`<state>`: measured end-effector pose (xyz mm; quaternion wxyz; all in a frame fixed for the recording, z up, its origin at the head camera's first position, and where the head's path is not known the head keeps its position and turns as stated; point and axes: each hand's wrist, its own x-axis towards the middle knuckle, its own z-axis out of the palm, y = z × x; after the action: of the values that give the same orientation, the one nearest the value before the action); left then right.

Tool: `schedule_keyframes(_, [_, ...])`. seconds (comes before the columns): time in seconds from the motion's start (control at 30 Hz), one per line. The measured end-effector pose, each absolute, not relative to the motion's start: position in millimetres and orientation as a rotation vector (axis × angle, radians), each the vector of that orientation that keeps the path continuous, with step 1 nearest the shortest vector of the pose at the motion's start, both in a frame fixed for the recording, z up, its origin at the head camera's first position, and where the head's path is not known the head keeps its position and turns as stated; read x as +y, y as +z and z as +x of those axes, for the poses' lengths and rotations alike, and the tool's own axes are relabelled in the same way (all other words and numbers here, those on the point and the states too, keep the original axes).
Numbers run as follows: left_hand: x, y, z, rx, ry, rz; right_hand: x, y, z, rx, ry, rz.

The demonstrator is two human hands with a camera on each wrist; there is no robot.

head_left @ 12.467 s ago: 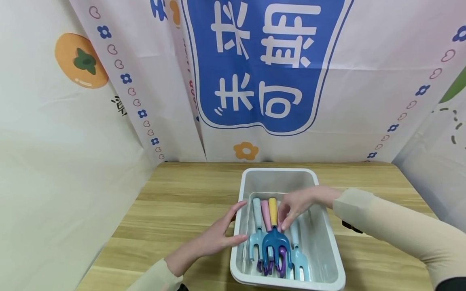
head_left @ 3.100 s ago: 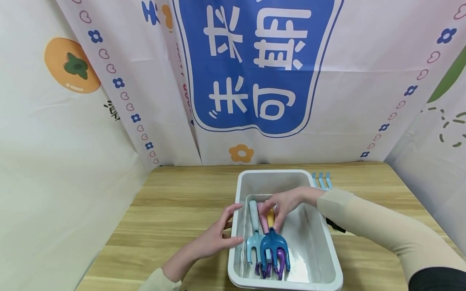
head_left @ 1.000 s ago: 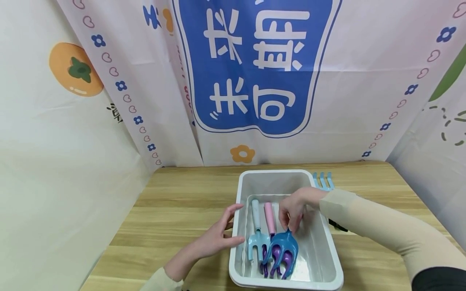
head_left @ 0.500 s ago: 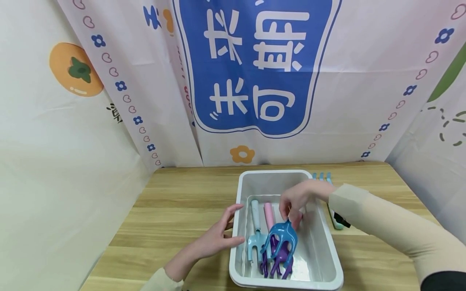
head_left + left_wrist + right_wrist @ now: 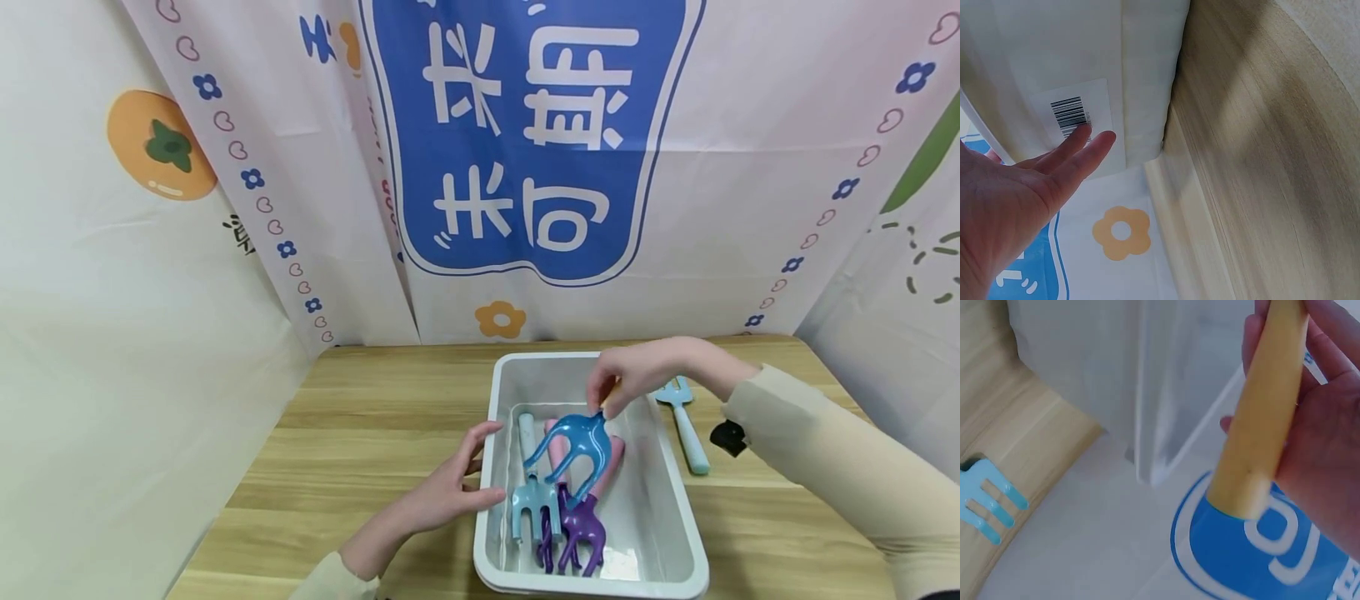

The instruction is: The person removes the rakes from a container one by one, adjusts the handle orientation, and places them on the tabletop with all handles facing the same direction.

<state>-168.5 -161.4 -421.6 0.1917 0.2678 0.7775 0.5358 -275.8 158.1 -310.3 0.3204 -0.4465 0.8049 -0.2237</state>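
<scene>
My right hand [image 5: 645, 367] pinches a small garden fork [image 5: 582, 437] by the neck end of its yellow handle [image 5: 1260, 412], raised over the grey-white bin [image 5: 678, 492]. Its blue tines point down and toward the left. Inside the bin lie a light blue garden fork [image 5: 534, 496] and purple garden forks [image 5: 585, 529] with pink handles, partly hidden by the blue head. My left hand [image 5: 446, 492] rests against the bin's left side with fingers extended. In the left wrist view, its fingertips are at the barcode label [image 5: 1069, 112] on the outer wall.
Another light blue garden fork [image 5: 690, 437] lies on the wooden table [image 5: 360, 417], right of the bin, tines toward the back. A dark band [image 5: 729, 437] is at my right wrist. Printed cloth [image 5: 465, 300] hangs behind the table.
A light blue fork once in the bin's right side now lies on the table. My right hand has since gripped the yellow-handled fork and lifted it up and right; my left hand stays put.
</scene>
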Motion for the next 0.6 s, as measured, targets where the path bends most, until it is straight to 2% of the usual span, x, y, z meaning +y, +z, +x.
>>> schedule_keyframes(0.17, [-162,-421,-170,2.179,1.509,0.760,181,-303,-274,2.199,-0.695,-1.219])
schedule_keyframes(0.6, [-162,-421,-169,2.208,1.494,0.769,249,-314,-253,2.426,-0.984,-1.105])
